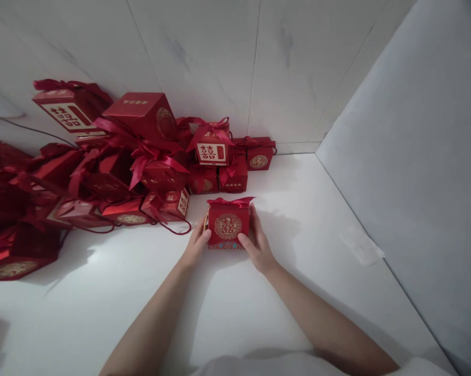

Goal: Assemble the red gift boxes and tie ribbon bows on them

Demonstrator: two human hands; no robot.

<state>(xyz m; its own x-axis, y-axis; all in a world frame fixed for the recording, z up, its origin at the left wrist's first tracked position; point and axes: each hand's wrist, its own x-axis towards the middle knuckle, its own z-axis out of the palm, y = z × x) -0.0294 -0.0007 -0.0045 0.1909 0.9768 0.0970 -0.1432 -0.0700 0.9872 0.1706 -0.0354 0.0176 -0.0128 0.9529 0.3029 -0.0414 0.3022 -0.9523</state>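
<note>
A red gift box [228, 225] with a round gold emblem and a red ribbon bow on top is between my two hands, just in front of the pile. My left hand [198, 241] grips its left side, thumb on the lower front corner, next to a gold twisted cord. On the right side, my right hand [259, 245] wraps round the box with its thumb on the front face. The fingers behind the box are partly hidden. Whether its base touches the table cannot be made out.
Several more red ribbon-tied boxes [163, 175] are heaped at the left and back of the white table [102, 308]. A tiled wall [204, 57] stands behind them. A pale panel [415, 156] bounds the right side, with a whitish scrap [363, 245] near its edge.
</note>
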